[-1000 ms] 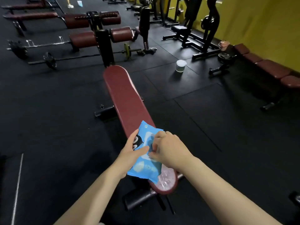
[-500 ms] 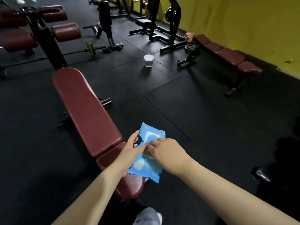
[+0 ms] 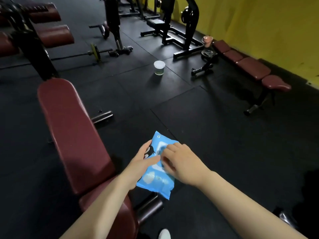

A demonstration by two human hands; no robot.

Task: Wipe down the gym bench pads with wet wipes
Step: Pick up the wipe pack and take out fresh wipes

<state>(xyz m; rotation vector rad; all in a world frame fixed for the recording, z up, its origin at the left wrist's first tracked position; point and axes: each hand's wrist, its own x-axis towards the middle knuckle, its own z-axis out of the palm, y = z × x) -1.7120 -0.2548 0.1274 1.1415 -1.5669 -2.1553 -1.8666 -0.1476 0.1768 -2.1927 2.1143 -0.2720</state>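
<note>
— Both hands hold one thing, is that right?

— Yes. Left hand (image 3: 140,163) has its grip on the blue wet wipes pack (image 3: 156,171), thumb lying across the front and fingers going under its left edge. Right hand (image 3: 181,162) comes over from the other side, fingers curled down onto the label flap in the middle of the pack; the fingertips are blurred, so whether they pinch the flap or only press on it I cannot tell.

— And where does the pack sit?

— Up in the air, above the black rubber floor (image 3: 215,135), with no surface under it.

— Start with the big things around the grip, then.

— That floor runs everywhere beneath it. Far off to the right of the grip rises a yellow wall (image 3: 267,23). Just to the left of the grip lies the maroon gym bench pad (image 3: 74,135), long and tilted, its seat pad passing under the left forearm. Well beyond the grip, toward the wall, stands a row of maroon bench seats (image 3: 252,68) on black legs. Ahead and past those are black machine frames (image 3: 181,23).

— Anything smaller?

— Ahead and left, a barbell with a yellow plate (image 3: 95,52) lies on the floor. Straight ahead, well apart from the grip, stands a white lidded tub (image 3: 159,67). A pinkish cup (image 3: 207,41) sits at the far end of the bench row. Below the grip, at the bottom edge, a pale shoe tip (image 3: 164,234) shows.
</note>
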